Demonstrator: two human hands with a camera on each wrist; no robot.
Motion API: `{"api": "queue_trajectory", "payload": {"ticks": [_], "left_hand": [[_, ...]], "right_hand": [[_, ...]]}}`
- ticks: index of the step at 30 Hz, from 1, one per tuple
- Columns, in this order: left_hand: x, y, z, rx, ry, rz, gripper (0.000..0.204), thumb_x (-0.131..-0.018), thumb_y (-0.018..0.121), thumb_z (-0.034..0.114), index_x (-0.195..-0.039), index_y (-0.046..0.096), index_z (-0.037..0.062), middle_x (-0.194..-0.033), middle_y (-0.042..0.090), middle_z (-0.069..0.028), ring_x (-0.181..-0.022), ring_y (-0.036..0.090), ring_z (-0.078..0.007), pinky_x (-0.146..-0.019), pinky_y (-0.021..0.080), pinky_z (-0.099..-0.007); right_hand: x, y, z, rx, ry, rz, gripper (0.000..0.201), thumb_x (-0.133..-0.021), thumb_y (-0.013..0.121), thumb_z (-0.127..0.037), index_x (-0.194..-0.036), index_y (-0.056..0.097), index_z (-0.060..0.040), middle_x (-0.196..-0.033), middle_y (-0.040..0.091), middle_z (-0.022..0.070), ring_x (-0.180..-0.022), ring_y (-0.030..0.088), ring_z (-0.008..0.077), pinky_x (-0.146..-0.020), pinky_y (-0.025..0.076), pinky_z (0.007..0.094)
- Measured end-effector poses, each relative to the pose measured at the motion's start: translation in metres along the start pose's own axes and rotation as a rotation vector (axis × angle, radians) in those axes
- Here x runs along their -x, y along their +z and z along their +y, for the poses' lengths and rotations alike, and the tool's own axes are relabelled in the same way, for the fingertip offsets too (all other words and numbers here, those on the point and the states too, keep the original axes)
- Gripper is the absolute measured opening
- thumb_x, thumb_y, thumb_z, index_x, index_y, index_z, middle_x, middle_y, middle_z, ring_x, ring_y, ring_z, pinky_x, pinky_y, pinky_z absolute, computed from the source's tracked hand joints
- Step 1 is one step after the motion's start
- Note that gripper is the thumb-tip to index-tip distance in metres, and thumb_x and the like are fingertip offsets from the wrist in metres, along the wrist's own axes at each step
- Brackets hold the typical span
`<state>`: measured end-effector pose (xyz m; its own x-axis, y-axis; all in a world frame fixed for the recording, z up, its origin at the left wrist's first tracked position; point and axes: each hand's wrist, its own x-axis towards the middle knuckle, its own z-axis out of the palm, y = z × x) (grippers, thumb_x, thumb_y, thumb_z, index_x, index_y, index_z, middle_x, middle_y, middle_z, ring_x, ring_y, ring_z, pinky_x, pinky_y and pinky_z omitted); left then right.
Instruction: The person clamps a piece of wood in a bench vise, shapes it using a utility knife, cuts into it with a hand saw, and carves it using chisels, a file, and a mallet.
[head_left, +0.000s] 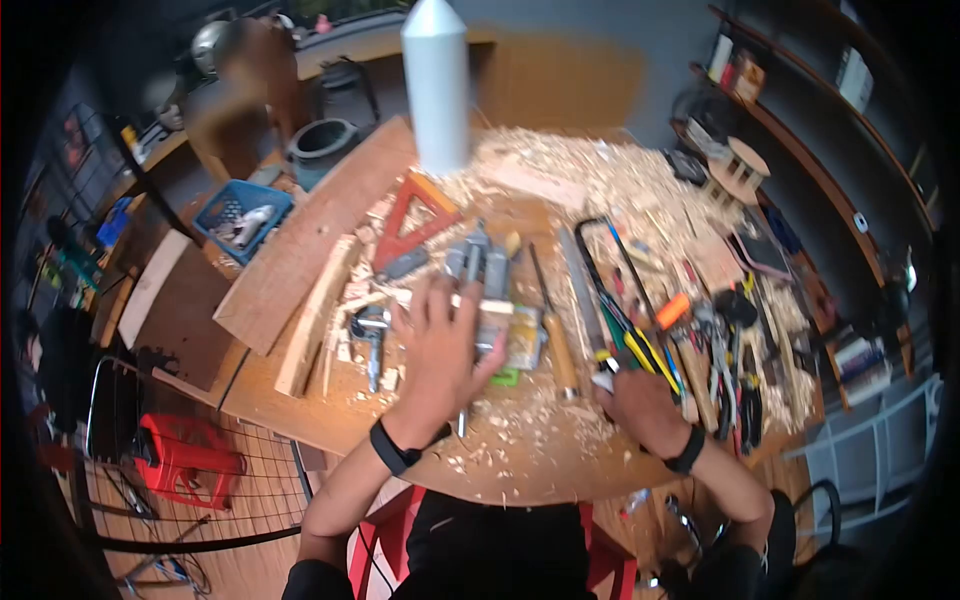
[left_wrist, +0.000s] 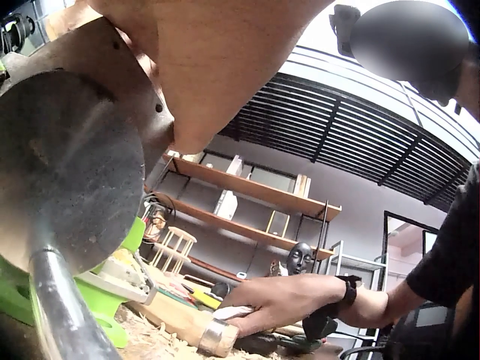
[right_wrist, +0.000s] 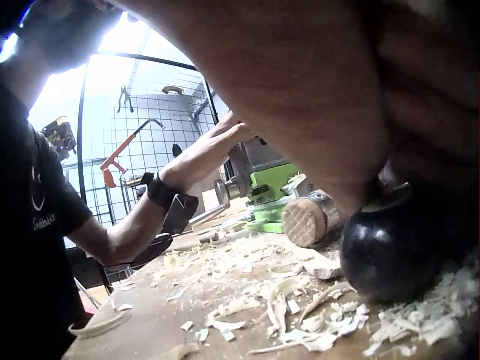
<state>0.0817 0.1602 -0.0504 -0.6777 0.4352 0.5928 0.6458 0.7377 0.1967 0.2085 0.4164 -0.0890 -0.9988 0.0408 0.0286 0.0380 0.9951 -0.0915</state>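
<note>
My left hand [head_left: 437, 345] lies over a bench vise [head_left: 478, 255], fingers extended forward across a pale wood strip [head_left: 490, 304]. In the left wrist view the vise's round metal face [left_wrist: 75, 172] and steel screw [left_wrist: 64, 300] fill the left side, above its green base [left_wrist: 112, 319]. My right hand [head_left: 648, 408] is at the tools right of centre, its curled fingers pinching a small white piece [left_wrist: 234, 312]. Beside it are a file [head_left: 583, 290] and a wooden-handled chisel [head_left: 560, 355]. A shiny black rounded end [right_wrist: 390, 244] shows beneath the right hand.
Wood shavings [head_left: 560, 150] cover much of the table [head_left: 330, 430]. A red triangular square [head_left: 395, 225], a long board [head_left: 320, 240] and a hacksaw [head_left: 592, 250] lie farther back. Pliers [head_left: 720, 370] are at the right. A white pointed cylinder [head_left: 437, 100] stands at the back.
</note>
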Motion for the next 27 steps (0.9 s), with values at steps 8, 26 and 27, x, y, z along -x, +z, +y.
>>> {"api": "queue_trajectory", "payload": {"ticks": [8,26,27], "left_hand": [[-0.001,0.002,-0.001,0.018,0.030,0.020,0.058,-0.083,0.071,0.032,-0.130,0.053,0.0036,-0.132,0.047,-0.0204,-0.133,0.035,-0.0395,-0.106,0.025,-0.0570],[-0.001,0.005,-0.002,-0.010,0.045,0.047,0.060,-0.082,0.072,0.032,-0.131,0.052,0.0051,-0.132,0.047,-0.0192,-0.134,0.035,-0.0391,-0.107,0.025,-0.0576],[-0.001,0.005,-0.003,-0.009,0.042,0.048,0.060,-0.082,0.072,0.032,-0.131,0.052,0.0051,-0.132,0.047,-0.0192,-0.134,0.035,-0.0391,-0.107,0.025,-0.0576]], "right_hand": [[-0.013,0.008,-0.012,0.090,0.012,0.081,0.032,-0.092,0.065,-0.033,-0.078,0.069,-0.0045,-0.068,0.065,0.0128,-0.063,0.068,0.0273,-0.054,0.051,0.0405],[0.004,-0.024,0.044,0.102,0.203,0.041,0.046,-0.091,0.067,-0.045,-0.087,0.063,0.0008,-0.065,0.065,0.0208,-0.062,0.066,0.0389,-0.058,0.053,0.0467],[0.003,-0.029,0.040,0.092,0.192,-0.012,0.047,-0.091,0.066,-0.046,-0.085,0.064,0.0011,-0.065,0.065,0.0212,-0.062,0.066,0.0388,-0.059,0.053,0.0471]]}}
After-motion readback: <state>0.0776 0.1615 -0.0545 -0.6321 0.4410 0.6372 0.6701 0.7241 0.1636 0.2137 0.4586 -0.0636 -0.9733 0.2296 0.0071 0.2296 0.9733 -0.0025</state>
